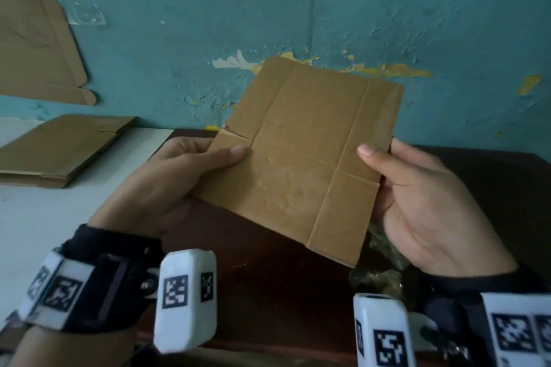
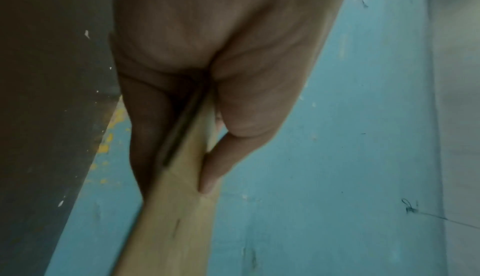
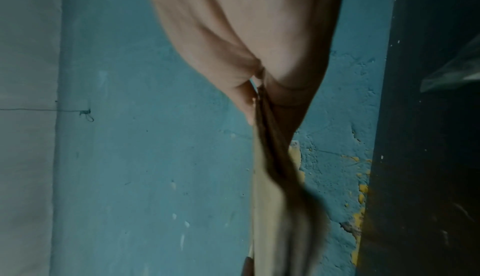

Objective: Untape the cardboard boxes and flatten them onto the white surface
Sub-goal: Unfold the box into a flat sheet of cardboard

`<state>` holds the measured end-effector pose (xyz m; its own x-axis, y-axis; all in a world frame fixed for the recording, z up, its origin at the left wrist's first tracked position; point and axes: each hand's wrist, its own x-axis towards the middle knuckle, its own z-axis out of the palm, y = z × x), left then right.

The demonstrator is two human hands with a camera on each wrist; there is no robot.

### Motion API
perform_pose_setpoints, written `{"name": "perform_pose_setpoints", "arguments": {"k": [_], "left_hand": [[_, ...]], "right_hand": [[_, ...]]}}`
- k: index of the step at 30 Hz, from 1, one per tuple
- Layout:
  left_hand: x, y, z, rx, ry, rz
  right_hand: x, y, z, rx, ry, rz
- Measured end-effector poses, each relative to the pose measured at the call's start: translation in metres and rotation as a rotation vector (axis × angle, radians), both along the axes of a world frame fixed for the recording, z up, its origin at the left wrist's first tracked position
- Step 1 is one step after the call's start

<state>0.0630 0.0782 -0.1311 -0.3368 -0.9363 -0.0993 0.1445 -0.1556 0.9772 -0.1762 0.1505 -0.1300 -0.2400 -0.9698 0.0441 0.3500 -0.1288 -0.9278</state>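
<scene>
— Both wrist cameras sat closest; what did the hands hold?
— One flattened cardboard box (image 1: 301, 155), lifted above the dark worktop (image 1: 268, 262). Left hand (image 1: 179, 176) pinched its left edge, thumb on top; right hand (image 1: 423, 202) gripped the right edge, its fingers (image 1: 378, 158) clamped likewise.
— Best way to finish?
— I'd judge: keep it level, swing left, lay it on the white surface (image 1: 53, 217) by the flattened pile (image 1: 59, 149), pressing the creases.
— Anything only one view showed?
— Left wrist view showed the box's thin edge (image 2: 182, 128) wedged between thumb and fingers; the head view alone showed another flat sheet (image 1: 35, 48) against the teal wall (image 1: 328, 9)
</scene>
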Motion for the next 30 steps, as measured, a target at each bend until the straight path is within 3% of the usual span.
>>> {"name": "perform_pose_setpoints", "arguments": {"k": [4, 6, 10, 13, 14, 16, 19, 21, 25, 28, 30], "left_hand": [[0.005, -0.007, -0.001, 0.023, 0.009, 0.127], [0.008, -0.002, 0.004, 0.012, -0.047, 0.171], [0.022, -0.001, 0.001, -0.181, -0.461, 0.256], [0.029, 0.005, 0.003, -0.563, -0.806, 0.366], [0.028, 0.010, 0.008, -0.681, -0.858, 0.312], [0.027, 0.021, 0.014, -0.806, -0.889, 0.041], [0.027, 0.029, 0.011, -0.832, -0.947, -0.310], [0.029, 0.026, 0.006, -0.905, -0.980, -0.315], [0.044, 0.017, 0.000, -1.144, -0.879, -0.174], [0.055, 0.019, 0.001, -1.315, -1.047, -0.017], [0.057, 0.021, 0.000, -1.392, -1.199, -0.031]], "right_hand": [[0.010, 0.001, -0.003, 0.114, 0.170, 0.217], [0.017, -0.001, -0.006, 0.154, 0.231, 0.228], [0.028, -0.006, -0.009, 0.205, 0.193, 0.191], [0.039, -0.010, -0.008, 0.244, 0.163, 0.174], [0.042, -0.010, -0.009, 0.258, 0.154, 0.166], [0.048, -0.013, -0.010, 0.283, 0.116, 0.156], [0.051, -0.014, -0.011, 0.299, 0.080, 0.171], [0.053, -0.014, -0.012, 0.304, 0.036, 0.212], [0.058, -0.013, -0.012, 0.264, -0.004, 0.272], [0.065, -0.016, -0.014, 0.265, -0.025, 0.282], [0.071, -0.018, -0.015, 0.286, -0.026, 0.276]]}}
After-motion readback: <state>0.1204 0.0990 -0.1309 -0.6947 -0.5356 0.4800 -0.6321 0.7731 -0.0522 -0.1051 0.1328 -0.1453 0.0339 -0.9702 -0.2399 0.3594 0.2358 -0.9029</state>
